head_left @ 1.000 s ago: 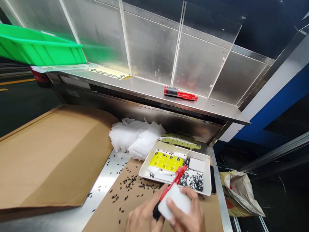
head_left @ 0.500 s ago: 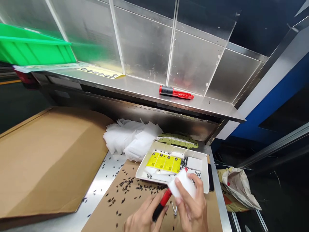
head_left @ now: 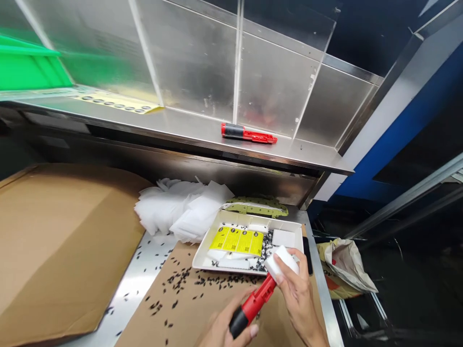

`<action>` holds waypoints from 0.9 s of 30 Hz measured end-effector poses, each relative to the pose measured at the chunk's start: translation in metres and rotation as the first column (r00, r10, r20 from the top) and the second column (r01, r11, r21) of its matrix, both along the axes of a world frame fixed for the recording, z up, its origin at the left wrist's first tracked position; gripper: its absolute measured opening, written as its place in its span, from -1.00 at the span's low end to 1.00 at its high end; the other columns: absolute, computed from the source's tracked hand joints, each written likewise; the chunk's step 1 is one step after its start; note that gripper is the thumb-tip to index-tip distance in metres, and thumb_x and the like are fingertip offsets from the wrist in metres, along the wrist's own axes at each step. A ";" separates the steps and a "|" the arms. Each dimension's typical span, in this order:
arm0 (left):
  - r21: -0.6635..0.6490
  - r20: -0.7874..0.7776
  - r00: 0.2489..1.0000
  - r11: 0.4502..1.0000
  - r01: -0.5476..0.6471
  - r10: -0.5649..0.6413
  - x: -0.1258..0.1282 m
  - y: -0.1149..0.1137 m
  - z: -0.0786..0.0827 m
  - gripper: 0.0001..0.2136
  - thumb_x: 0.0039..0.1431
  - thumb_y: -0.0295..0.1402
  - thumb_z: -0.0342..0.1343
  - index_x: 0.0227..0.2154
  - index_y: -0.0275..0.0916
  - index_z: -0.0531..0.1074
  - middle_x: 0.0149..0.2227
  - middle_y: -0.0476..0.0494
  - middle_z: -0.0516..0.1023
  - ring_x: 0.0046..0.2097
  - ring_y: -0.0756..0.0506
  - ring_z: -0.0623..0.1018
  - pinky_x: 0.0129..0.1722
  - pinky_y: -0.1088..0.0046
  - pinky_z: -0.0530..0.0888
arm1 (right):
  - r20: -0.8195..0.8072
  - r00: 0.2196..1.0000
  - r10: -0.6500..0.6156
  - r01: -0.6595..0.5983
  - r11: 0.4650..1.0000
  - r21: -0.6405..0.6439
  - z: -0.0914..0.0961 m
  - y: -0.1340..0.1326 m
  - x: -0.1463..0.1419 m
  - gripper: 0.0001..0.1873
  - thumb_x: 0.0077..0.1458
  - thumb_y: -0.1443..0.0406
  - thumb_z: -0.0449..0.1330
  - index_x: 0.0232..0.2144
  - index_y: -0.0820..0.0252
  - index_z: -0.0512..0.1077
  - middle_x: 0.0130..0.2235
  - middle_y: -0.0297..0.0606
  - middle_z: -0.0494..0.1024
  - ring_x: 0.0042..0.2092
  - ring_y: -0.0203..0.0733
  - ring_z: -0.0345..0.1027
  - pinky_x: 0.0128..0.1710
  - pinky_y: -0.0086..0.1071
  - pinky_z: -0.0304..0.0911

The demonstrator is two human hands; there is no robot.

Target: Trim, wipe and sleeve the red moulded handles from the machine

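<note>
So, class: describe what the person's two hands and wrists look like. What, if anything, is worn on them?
Both the left hand and the right hand are bare: no gloves, rings or watch show. The right wrist is bare, with no sleeve in view. The left wrist is out of frame.

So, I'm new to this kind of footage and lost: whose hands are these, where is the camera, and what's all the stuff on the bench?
There is no machine here: a person works with bare hands, and the one camera sits on their head, looking forward and down. The left hand holds a red tool with a black grip end. The right hand holds a small white block against the tool's tip. In front of them lies a white tray with yellow labels and tiny black parts. More black bits are scattered over the cardboard beneath. Behind the tray is a heap of white pouches. A second red tool lies on the steel shelf above.
</note>
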State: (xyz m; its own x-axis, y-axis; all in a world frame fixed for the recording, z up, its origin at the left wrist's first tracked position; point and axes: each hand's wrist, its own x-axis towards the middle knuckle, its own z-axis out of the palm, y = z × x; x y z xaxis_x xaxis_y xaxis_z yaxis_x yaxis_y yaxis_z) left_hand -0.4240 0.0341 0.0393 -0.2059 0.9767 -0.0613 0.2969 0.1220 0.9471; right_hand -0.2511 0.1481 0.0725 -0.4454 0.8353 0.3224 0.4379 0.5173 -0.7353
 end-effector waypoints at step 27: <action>-0.543 0.723 0.685 0.683 0.488 0.085 0.075 0.050 -0.103 -0.26 -0.29 -0.13 0.43 0.02 -0.32 0.42 -0.54 -0.10 0.53 -0.63 0.11 0.38 -0.73 0.75 0.11 | 0.334 0.785 -0.522 0.589 0.797 -0.138 -0.139 -0.069 0.077 -0.54 0.17 0.38 -0.05 -0.01 -0.04 0.49 0.09 -0.07 0.27 -0.09 -0.02 0.47 -0.23 -0.25 0.42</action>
State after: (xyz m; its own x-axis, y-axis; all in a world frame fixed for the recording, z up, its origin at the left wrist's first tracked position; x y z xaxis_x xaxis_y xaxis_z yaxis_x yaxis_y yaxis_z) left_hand -0.3493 0.0841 -0.0639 0.3689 0.6053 -0.7054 -0.2486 0.7955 0.5526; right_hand -0.1741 0.0791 -0.0663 0.0797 0.9961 0.0371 0.7907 -0.0405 -0.6109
